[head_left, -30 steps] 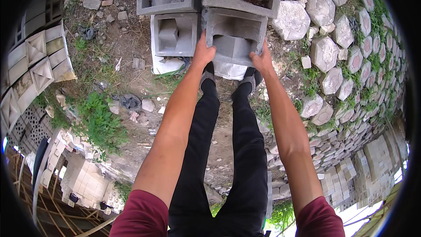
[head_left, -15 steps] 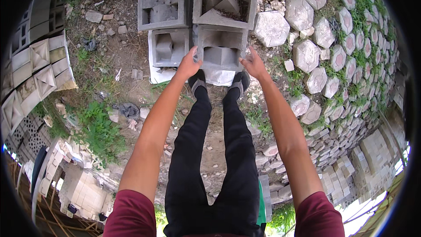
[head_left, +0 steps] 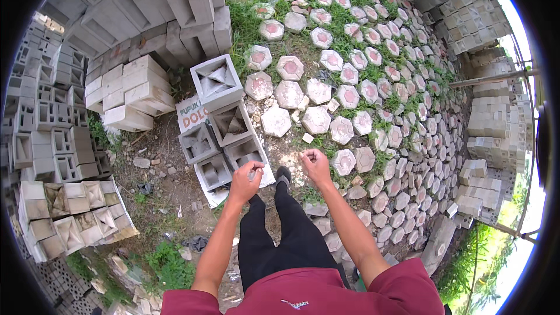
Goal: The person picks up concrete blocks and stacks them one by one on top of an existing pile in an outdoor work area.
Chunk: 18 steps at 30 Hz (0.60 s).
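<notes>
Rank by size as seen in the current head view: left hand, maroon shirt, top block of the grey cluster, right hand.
1. Maroon shirt
2. Top block of the grey cluster
3. Left hand and right hand: too alike to rank

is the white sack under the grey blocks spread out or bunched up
Spread out: the white sack lies flat on the ground, its edges showing around the grey blocks.

Brown soil, grass between hexagonal pavers, stacked grey blocks; bright daylight at right
</notes>
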Available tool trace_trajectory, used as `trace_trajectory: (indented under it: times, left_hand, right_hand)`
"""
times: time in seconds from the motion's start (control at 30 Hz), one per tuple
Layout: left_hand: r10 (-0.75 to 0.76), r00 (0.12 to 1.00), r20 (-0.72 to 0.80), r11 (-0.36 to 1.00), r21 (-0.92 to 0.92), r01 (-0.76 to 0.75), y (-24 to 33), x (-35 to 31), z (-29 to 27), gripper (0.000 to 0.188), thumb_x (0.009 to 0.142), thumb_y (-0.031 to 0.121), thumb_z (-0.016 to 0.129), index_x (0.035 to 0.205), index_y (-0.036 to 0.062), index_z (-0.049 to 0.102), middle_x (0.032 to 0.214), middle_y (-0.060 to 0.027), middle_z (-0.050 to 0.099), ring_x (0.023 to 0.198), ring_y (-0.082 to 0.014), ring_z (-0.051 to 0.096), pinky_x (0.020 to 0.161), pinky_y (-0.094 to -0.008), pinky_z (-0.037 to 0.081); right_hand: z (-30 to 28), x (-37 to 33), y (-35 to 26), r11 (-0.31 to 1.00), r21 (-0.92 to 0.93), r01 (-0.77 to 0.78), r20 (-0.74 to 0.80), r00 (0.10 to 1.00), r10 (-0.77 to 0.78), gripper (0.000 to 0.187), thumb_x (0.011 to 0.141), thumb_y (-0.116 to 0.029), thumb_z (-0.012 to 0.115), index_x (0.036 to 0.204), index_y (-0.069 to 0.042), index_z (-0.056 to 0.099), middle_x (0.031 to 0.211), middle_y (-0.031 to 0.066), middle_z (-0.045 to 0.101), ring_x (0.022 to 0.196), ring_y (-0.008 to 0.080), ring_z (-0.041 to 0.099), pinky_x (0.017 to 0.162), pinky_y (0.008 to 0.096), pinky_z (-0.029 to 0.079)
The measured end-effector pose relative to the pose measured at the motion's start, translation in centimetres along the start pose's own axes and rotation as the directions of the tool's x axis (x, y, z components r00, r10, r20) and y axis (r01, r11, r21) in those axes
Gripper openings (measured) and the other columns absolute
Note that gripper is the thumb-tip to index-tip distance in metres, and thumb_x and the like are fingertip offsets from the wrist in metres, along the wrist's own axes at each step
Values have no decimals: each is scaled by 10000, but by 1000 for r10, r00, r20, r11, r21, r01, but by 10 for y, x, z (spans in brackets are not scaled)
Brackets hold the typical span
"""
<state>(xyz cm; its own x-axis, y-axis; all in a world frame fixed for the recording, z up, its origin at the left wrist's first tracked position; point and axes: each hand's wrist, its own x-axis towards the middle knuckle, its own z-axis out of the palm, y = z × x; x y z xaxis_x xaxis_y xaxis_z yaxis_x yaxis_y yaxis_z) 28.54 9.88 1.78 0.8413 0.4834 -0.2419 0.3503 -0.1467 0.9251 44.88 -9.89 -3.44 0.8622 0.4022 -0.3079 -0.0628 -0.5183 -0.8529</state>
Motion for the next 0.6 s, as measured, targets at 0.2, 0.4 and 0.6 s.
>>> trace_trajectory:
  times: [0.2, 0.4, 0.6]
  left_hand:
    - [146, 972, 185, 971, 159, -177, 108, 15, 0, 178, 835, 82, 605, 989, -2, 634, 892, -160, 675, 810, -285, 654, 759, -353, 509]
    - [10, 918, 397, 996, 75, -44, 134, 48, 67, 203, 873, 125, 615, 1034, 4, 639, 919, -92, 686, 844, -168, 643, 789, -309, 506]
    - [130, 920, 371, 989, -112, -95, 212, 65, 185, 188, 898, 95, 597, 1056, -5, 623, 906, -40, 663, 848, -96, 609, 770, -254, 484]
  right_hand:
    - [-109, -64, -45, 963, 266, -47, -119, 990, 81, 180, 878, -183, 698, 869, -37, 592, 729, -12, 596, 616, 48, 519, 572, 207, 445]
    - [-183, -103, -34, 928, 368, -59, -200, 970, 141, 226, 882, -227, 682, 873, -9, 624, 710, 19, 621, 635, 79, 545, 590, 254, 461]
    - [-277, -98, -30, 995, 99, 13, -335, 942, 21, 274, 885, -267, 672, 908, 3, 633, 729, 53, 643, 657, 104, 573, 617, 274, 482]
